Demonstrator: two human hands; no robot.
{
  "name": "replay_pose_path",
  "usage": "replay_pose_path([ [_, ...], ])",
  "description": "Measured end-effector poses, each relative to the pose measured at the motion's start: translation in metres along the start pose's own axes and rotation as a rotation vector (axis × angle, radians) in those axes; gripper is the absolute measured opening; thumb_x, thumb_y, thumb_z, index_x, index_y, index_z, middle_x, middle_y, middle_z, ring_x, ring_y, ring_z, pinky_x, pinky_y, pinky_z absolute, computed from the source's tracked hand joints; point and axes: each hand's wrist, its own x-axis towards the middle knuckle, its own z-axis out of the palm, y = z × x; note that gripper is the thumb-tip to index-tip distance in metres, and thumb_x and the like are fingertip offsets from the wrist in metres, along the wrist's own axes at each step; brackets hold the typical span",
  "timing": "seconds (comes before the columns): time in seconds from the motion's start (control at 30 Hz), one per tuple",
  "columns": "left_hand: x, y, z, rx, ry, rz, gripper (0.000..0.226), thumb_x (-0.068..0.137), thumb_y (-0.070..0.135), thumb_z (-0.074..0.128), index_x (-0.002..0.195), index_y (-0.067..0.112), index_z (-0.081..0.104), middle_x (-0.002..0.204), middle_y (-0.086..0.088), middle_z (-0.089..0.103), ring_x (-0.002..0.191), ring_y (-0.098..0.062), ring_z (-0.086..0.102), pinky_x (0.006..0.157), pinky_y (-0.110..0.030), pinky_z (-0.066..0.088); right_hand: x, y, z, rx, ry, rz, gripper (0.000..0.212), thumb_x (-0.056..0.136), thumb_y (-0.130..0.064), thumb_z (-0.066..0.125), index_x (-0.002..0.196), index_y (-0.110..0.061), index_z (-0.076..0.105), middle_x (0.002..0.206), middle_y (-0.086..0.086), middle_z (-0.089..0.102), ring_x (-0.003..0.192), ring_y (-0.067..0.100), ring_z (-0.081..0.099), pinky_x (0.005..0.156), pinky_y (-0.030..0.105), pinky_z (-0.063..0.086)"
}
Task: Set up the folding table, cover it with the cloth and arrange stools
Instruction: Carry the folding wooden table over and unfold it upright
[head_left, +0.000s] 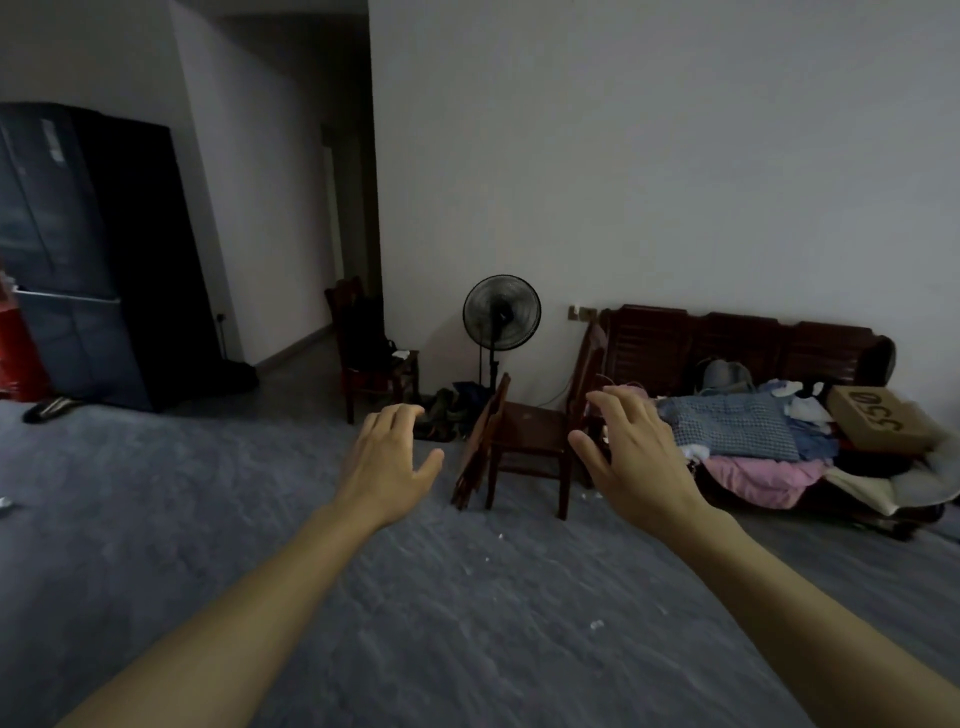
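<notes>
A folded wooden table (480, 447) leans on edge against a small dark wooden stool (530, 441) near the far wall. My left hand (389, 457) is stretched forward, fingers spread, left of the folded table and apart from it. My right hand (634, 452) is also held out with fingers apart, in front of the stool's right side, holding nothing. A checked blue cloth (732, 423) lies on a pile of fabrics on the wooden bench (737, 343).
A standing fan (501, 314) is behind the stool by the wall. A wooden chair (371, 348) stands at the corridor corner. A dark fridge (88, 254) is at left. A cardboard shoebox (878, 415) sits on the bench. Grey floor stretches in front.
</notes>
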Motion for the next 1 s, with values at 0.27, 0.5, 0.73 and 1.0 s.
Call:
replay_pose_path([
  [0.27, 0.146, -0.005, 0.086, -0.003, -0.023, 0.003, 0.059, 0.091, 0.043, 0.060, 0.140, 0.019, 0.041, 0.142, 0.000, 0.047, 0.128, -0.018, 0.041, 0.103, -0.037, 0.043, 0.129, 0.088, 0.068, 0.025, -0.042, -0.049, 0.058, 0.098, -0.049, 0.047, 0.146, -0.017, 0.040, 0.153, 0.004, 0.037, 0.140, 0.023, 0.034, 0.112, 0.044, 0.035],
  [0.5, 0.251, -0.027, 0.138, -0.022, -0.007, -0.012, 0.056, 0.091, 0.043, 0.059, 0.139, 0.020, 0.042, 0.141, 0.001, 0.047, 0.127, -0.016, 0.041, 0.103, -0.037, 0.043, 0.236, 0.139, 0.123, 0.017, -0.058, -0.018, 0.058, 0.099, -0.048, 0.045, 0.146, -0.015, 0.040, 0.152, 0.007, 0.038, 0.141, 0.025, 0.032, 0.113, 0.044, 0.033],
  [0.73, 0.339, -0.083, 0.196, -0.039, -0.023, -0.016, 0.055, 0.090, 0.044, 0.059, 0.138, 0.022, 0.041, 0.138, 0.004, 0.047, 0.124, -0.014, 0.042, 0.101, -0.035, 0.044, 0.325, 0.168, 0.207, 0.016, -0.105, 0.004, 0.057, 0.099, -0.048, 0.045, 0.146, -0.016, 0.040, 0.151, 0.006, 0.038, 0.141, 0.024, 0.032, 0.113, 0.044, 0.034],
  [1.0, 0.459, -0.182, 0.259, -0.068, -0.070, -0.017, 0.055, 0.092, 0.043, 0.057, 0.139, 0.021, 0.041, 0.140, 0.003, 0.045, 0.124, -0.015, 0.040, 0.102, -0.037, 0.043, 0.452, 0.169, 0.312, 0.013, -0.120, 0.039, 0.055, 0.099, -0.047, 0.046, 0.145, -0.016, 0.041, 0.149, 0.006, 0.040, 0.140, 0.024, 0.033, 0.112, 0.043, 0.034],
])
